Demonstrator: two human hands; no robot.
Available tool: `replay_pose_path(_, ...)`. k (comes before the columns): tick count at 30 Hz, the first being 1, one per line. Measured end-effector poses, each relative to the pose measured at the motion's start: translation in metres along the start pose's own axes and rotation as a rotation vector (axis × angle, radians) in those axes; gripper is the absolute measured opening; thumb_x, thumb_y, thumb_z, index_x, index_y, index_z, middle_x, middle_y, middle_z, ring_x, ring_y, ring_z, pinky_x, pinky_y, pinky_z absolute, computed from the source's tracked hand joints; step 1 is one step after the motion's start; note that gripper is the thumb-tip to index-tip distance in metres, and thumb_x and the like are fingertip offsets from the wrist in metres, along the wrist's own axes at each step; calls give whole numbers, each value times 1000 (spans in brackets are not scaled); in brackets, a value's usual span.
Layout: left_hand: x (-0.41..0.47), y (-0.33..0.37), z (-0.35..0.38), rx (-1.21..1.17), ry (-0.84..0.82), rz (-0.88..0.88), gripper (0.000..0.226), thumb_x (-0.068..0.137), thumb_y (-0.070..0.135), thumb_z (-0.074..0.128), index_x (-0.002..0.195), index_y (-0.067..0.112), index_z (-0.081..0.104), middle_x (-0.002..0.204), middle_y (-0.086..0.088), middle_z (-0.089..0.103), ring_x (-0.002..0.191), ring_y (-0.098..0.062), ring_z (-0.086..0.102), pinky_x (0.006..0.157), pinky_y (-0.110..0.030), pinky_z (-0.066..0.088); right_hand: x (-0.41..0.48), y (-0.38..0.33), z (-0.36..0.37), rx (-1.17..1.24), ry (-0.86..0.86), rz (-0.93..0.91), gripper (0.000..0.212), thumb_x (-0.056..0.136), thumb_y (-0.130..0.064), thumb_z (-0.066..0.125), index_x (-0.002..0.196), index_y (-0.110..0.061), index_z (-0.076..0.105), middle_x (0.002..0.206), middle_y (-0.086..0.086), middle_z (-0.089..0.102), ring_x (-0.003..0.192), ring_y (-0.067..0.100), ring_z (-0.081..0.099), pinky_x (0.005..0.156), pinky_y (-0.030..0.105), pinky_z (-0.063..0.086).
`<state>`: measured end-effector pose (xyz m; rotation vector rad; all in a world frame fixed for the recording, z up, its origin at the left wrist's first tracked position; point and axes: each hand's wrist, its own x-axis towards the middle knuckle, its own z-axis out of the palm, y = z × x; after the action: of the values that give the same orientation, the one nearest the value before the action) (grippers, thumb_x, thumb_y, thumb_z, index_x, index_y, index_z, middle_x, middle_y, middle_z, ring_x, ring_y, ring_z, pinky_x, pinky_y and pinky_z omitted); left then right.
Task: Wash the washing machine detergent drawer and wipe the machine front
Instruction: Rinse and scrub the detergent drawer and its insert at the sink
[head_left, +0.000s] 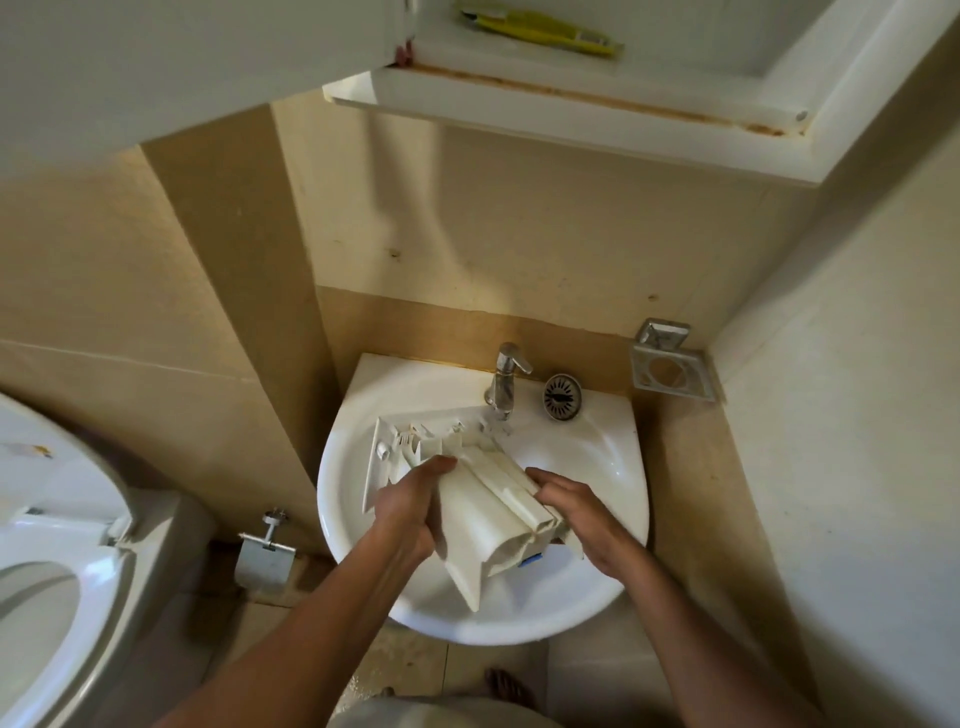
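From the head camera, looking down, the detergent drawer (485, 519) is held over the bowl of a white sink (597, 457). The drawer is cream plastic and lies tilted. Its flat front panel points up and to the left, toward the back of the bowl, and its long body runs down toward the person. A small blue part (531, 560) shows at its near right corner. It looks turned underside up, though the angle makes that hard to confirm.

Both hands are clamped on the drawer and set apart, one on each flank. The left hand (410, 501) wraps the left side of the body just behind the front panel, fingers curled over the edge. The right hand (579, 512) grips the right side, fingertips hooked over a raised rib on top.

A chrome tap (506, 376) stands at the back of the sink, its spout just above the far end of the drawer. A round metal strainer (562, 397) lies on the sink ledge beside the tap.

To the right, a metal holder (670, 366) is fixed to the beige wall tiles. At the left edge is a white toilet (57, 519) with its seat down and lid raised, with a metal paper holder (264, 556) between it and the sink. Overhead hangs a white cabinet (597, 140) with rust-stained trim, and a yellow packet (540, 28) lies inside it. A bare foot (506, 686) shows on the floor below the sink.
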<state>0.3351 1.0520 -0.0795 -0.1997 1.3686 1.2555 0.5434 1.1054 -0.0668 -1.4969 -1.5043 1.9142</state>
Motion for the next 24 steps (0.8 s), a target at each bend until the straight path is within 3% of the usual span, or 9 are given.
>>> replay_pose_path(2, -5, -11, -2, -74, 32, 19, 52, 65, 8, 88, 111, 12, 65, 103, -15, 74, 91, -34, 71, 73, -47, 60, 7, -4, -4, -48, 24, 23, 32, 92, -20, 54, 115, -31, 73, 111, 4, 74, 98, 20, 70, 83, 34, 54)
replay_pose_path(4, -9, -21, -3, -120, 79, 38, 62, 60, 13, 90, 116, 13, 63, 105, -12, 73, 95, -33, 69, 86, -51, 58, 17, -4, -6, -159, 114, 26, 28, 93, -28, 60, 116, -17, 71, 123, 12, 68, 112, 26, 65, 94, 37, 51)
replay_pose_path(6, -13, -29, -1, -187, 142, 86, 60, 64, 13, 89, 118, 11, 61, 105, -9, 71, 97, -31, 67, 95, -51, 54, 27, -2, -4, -258, 244, 94, 56, 87, -51, 65, 124, -10, 64, 131, 9, 64, 117, 30, 61, 96, 42, 50)
replay_pose_path(10, -16, -48, 12, -290, 134, 100, 54, 74, 11, 83, 122, 7, 59, 110, -10, 71, 102, -32, 68, 98, -52, 53, 45, 7, 6, 109, 308, 375, 73, 80, -69, 60, 121, -9, 62, 104, 14, 69, 92, 35, 67, 77, 45, 57)
replay_pose_path(14, -10, -71, 24, -349, 33, 40, 57, 78, 13, 81, 128, 3, 57, 113, -17, 74, 104, -35, 71, 93, -56, 56, 50, 4, 5, 126, 341, 267, 93, 75, -62, 74, 146, -11, 42, 134, 7, 57, 122, 34, 56, 104, 44, 46)
replay_pose_path(16, -6, -80, 27, -305, -37, -25, 57, 81, 25, 82, 129, 5, 59, 114, -16, 74, 106, -33, 71, 94, -51, 57, 54, 1, -5, 50, 292, 169, 99, 74, -53, 81, 150, -10, 34, 140, 1, 48, 135, 29, 45, 104, 39, 36)
replay_pose_path(18, -8, -87, 27, -205, -121, -101, 56, 84, 41, 76, 127, 8, 63, 110, -15, 75, 105, -31, 69, 88, -45, 59, 64, 6, -21, 10, 242, 142, 123, 53, -63, 88, 153, -16, 32, 154, -1, 40, 139, 26, 42, 108, 47, 33)
replay_pose_path(21, -6, -96, 22, -77, -193, -203, 60, 87, 56, 65, 119, 5, 64, 110, -21, 70, 102, -37, 65, 83, -54, 59, 66, 16, -29, -26, 234, 114, 106, 65, -56, 86, 151, -20, 37, 149, -4, 44, 138, 27, 44, 109, 52, 34)
replay_pose_path(24, -3, -91, 17, -17, -193, -252, 56, 91, 54, 61, 114, 2, 62, 112, -25, 64, 104, -43, 65, 91, -57, 56, 66, 33, -28, -24, 279, 18, 92, 52, -64, 88, 130, -26, 58, 130, -5, 65, 122, 20, 60, 104, 43, 48)
